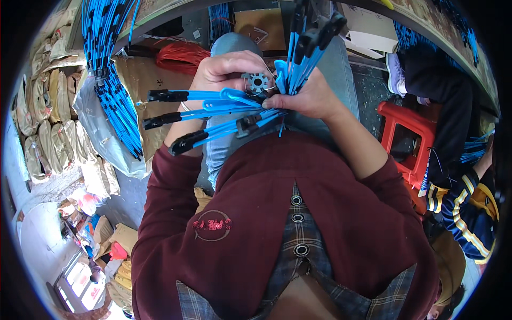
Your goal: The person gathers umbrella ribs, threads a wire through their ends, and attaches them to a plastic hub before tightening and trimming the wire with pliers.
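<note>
Over my lap, my left hand [226,72] is closed with its fingertips at a notched round hub [258,82] with a dark centre hole. A thin wire runs beside the hub toward my right hand. My right hand [314,98] is closed round the inner ends of blue umbrella ribs [213,109], thumb on top. Some ribs fan out to the left, ending in black plastic tips [186,143]. Others point up and away past my right fingers, with black ends [320,37] bunched together. The fingers' undersides are hidden.
A tied bundle of blue ribs [120,109] hangs from the bench [154,16] at left, near brown-wrapped packages [69,141]. Red strips [182,57] lie beyond my left hand. At right are a red plastic stool [408,120] and another person's dark-trousered leg [445,101].
</note>
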{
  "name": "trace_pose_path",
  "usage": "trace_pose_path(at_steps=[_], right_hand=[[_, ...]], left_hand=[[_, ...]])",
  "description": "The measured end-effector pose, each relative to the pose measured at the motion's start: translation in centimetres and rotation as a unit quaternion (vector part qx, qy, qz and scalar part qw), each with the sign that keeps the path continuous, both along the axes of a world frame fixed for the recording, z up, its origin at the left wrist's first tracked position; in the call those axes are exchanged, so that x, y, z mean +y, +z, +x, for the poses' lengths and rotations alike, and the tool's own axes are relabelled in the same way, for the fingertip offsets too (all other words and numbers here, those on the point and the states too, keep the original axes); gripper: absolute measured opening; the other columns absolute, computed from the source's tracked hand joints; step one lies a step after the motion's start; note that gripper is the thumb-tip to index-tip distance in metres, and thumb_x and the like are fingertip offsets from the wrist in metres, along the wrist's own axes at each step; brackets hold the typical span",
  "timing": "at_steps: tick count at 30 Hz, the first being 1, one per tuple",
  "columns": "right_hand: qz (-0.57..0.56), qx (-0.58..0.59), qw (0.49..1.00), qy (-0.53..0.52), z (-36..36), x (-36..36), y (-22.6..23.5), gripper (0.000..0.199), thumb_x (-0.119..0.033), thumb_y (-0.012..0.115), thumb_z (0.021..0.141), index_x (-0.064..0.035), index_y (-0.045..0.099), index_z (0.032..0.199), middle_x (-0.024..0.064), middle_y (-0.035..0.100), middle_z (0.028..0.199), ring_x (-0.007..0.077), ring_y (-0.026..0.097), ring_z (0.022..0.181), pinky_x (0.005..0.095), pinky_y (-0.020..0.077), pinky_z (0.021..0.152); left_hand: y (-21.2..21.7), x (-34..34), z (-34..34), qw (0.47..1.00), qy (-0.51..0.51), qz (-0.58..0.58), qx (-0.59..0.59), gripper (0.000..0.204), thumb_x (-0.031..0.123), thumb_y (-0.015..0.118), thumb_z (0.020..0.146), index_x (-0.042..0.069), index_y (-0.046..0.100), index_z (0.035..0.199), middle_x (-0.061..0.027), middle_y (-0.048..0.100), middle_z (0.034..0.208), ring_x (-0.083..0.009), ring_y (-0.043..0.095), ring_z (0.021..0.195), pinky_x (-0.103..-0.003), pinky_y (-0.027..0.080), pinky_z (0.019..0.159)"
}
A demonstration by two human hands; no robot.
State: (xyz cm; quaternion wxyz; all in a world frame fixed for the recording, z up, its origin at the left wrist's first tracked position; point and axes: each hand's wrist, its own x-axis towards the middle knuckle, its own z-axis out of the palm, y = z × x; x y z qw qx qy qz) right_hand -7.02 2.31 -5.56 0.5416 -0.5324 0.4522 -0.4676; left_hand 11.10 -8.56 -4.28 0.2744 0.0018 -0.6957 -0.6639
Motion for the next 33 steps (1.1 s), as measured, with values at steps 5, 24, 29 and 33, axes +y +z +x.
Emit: trace_pose_path(at_steps=[5,24,29,33], right_hand=[[0.003,0.002,1.0,-0.015,0.2,0.1,0.5,0.03,-0.017,0.08,0.062,-0.003,0.062,0.082,0.0028,0.063,0.076,0.0103,0.059,0.071,0.0254,0.0474,0.068],[0.015,-0.035,0.993,-0.108,0.1,-0.2,-1.4,0.062,-0.022,0.084,0.057,-0.0009,0.052,0.105,0.0072,0.06,0.092,0.0147,0.058,0.08,0.029,0.0467,0.074],[0.021,-0.087,0.991,-0.103,0.3,0.0,-0.4,0.04,-0.005,0.079,0.062,-0.0037,0.054,0.094,0.0015,0.061,0.083,0.0095,0.058,0.075,0.0262,0.047,0.07],[0.037,-0.095,0.993,-0.057,-0.1,0.3,-0.4,0.04,-0.006,0.077,0.063,-0.0038,0.055,0.095,0.0003,0.06,0.082,0.0084,0.056,0.075,0.0254,0.0461,0.07]], left_hand=[[0.3,-0.1,0.3,1.0,-0.001,0.001,-0.013,0.025,0.013,0.062,0.081,0.0,0.062,0.102,-0.0148,0.063,0.097,-0.0238,0.059,0.088,-0.033,0.046,0.078],[1.4,2.0,0.4,0.988,0.094,-0.06,-0.111,0.064,0.027,0.07,0.07,-0.006,0.045,0.117,-0.0129,0.054,0.113,-0.0155,0.054,0.092,-0.027,0.042,0.079],[2.3,3.0,0.0,0.99,0.101,-0.04,-0.089,0.056,0.021,0.072,0.069,-0.004,0.047,0.112,-0.0139,0.055,0.11,-0.0182,0.055,0.092,-0.029,0.042,0.082],[1.8,2.9,-0.2,0.988,0.097,0.069,-0.1,0.051,0.017,0.074,0.066,-0.003,0.05,0.106,-0.0143,0.056,0.106,-0.0183,0.056,0.09,-0.033,0.044,0.082]])
